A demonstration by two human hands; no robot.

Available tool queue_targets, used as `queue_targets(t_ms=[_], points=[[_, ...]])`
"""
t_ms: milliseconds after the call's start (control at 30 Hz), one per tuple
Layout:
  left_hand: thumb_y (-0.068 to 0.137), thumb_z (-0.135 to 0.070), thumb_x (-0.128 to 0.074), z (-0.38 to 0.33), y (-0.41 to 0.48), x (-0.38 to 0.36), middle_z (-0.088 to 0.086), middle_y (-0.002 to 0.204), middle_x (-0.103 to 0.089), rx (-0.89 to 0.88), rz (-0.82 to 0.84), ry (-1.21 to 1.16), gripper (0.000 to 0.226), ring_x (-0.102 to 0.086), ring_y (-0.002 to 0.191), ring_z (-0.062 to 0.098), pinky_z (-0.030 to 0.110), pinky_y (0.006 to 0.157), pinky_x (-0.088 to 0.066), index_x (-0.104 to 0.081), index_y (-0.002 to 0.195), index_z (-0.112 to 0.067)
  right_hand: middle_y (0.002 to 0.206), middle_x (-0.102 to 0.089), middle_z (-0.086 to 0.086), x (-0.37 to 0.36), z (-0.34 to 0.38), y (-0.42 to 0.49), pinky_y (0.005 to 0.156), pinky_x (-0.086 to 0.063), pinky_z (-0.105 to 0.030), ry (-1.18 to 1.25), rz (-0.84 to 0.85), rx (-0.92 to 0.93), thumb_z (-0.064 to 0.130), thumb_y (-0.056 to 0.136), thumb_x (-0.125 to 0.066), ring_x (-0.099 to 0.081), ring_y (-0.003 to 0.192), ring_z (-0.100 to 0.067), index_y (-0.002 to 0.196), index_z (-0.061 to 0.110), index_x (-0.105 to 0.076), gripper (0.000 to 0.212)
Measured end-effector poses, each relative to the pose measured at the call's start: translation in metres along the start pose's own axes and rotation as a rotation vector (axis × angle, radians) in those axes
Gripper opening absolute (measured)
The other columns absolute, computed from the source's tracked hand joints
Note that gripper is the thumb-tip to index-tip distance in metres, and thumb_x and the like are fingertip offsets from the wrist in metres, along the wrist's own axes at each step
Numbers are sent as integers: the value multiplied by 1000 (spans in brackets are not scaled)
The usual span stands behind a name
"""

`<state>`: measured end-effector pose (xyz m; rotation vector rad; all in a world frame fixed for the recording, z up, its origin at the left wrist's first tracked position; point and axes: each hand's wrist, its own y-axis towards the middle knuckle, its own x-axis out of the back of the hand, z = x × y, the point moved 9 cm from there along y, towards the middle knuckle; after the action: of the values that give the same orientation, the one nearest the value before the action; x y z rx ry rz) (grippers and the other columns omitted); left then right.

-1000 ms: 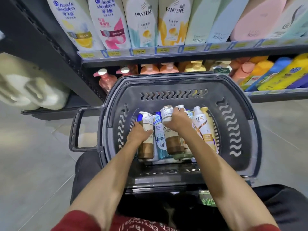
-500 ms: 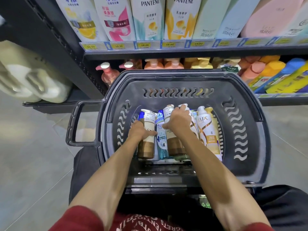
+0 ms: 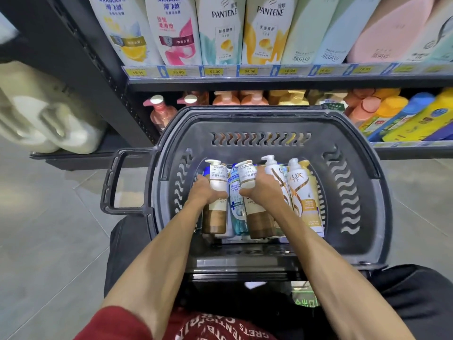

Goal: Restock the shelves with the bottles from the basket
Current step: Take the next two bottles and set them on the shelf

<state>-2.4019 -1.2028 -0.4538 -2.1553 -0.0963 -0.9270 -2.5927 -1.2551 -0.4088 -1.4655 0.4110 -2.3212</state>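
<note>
A dark grey plastic basket [image 3: 367,192] stands in front of me and holds several bottles. My left hand [image 3: 204,192] grips a white-and-brown bottle [image 3: 217,217] at the left of the row. My right hand [image 3: 262,190] grips a second white-and-brown bottle [image 3: 259,224] in the middle. Between them stands a clear blue bottle [image 3: 236,209]. Two white-and-gold LUX pump bottles [image 3: 304,197] stand at the right of the row. Both gripped bottles are still inside the basket.
Black shelves [image 3: 282,81] rise just behind the basket. Large shampoo bottles [image 3: 220,30] fill the upper level, pump bottles [image 3: 160,111] and yellow and blue bottles [image 3: 402,116] the lower. White jugs [image 3: 49,119] sit at the left. Grey tiled floor [image 3: 44,229] lies on both sides.
My right hand has slid down from the bottle's cap to its body. My left hand has closed round the left bottle. The view has moved closer to the shelves.
</note>
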Motion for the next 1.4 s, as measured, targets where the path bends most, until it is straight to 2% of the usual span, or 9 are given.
queue_targets(t_ms=[233,400,467,667,767,900,1000,1200,1400], points=[[73,-39,-90,-1,-5,-1,12,142,-54,-20,35,-45,93,-54,128,30,41,101,-45,-35,141,-7,93,-69,-2,15,-11,2,65,-49,-31,271,-40,-3,32,70,-81,-64,81,-16,101,14,-62,40],[72,-37,-90,-8,-30,23,10,137,-60,-47,-3,-166,87,-59,122,29,39,97,-47,-39,137,-10,89,-67,7,50,-12,-17,70,-51,-31,405,-84,-52,35,71,-81,-63,86,-16,92,26,-60,31],[73,-35,-90,-17,-52,42,10,135,-61,-78,-13,-186,85,-60,121,30,40,96,-48,-40,136,-10,80,-61,16,81,-2,-35,61,-46,-22,429,-125,-37,33,71,-83,-60,80,-13,84,30,-56,30],[73,-34,-91,-70,-143,129,-1,119,-63,-214,5,-227,72,-61,104,18,30,85,-48,-42,122,-18,90,-69,9,183,51,-110,64,-50,-18,441,-148,19,31,71,-85,-64,77,-6,115,19,-63,51],[74,-30,-91,-102,-190,179,-13,105,-60,-282,-15,-287,66,-60,90,1,5,68,-43,-41,118,-23,84,-66,17,235,79,-145,53,-41,-8,453,-158,8,39,69,-85,-60,67,5,110,25,-63,48],[74,-29,-91,-149,-257,251,-9,123,-63,-380,-20,-366,76,-61,101,-2,11,80,-48,-43,133,-25,92,-71,14,307,119,-185,61,-52,-12,522,-173,-9,33,69,-87,-64,77,8,105,27,-67,42],[72,-30,-91,-181,-304,304,-24,110,-60,-441,-14,-350,73,-57,91,-23,0,70,-44,-44,128,-30,90,-73,14,365,155,-216,67,-56,-22,569,-190,-8,32,66,-87,-66,78,6,104,28,-67,43],[71,-38,-91,-245,-389,412,-25,109,-62,-559,-86,-337,80,-61,95,-10,7,74,-45,-46,136,-25,99,-73,12,486,226,-275,72,-55,-21,698,-305,82,38,61,-90,-68,88,4,115,23,-60,63],[58,-46,-90,-287,-445,496,-34,112,-68,-661,-103,-541,71,-67,106,-7,11,79,-54,-52,118,-42,109,-73,8,572,276,-312,85,-58,-27,893,-391,190,28,59,-93,-70,98,-4,119,24,-53,72]])
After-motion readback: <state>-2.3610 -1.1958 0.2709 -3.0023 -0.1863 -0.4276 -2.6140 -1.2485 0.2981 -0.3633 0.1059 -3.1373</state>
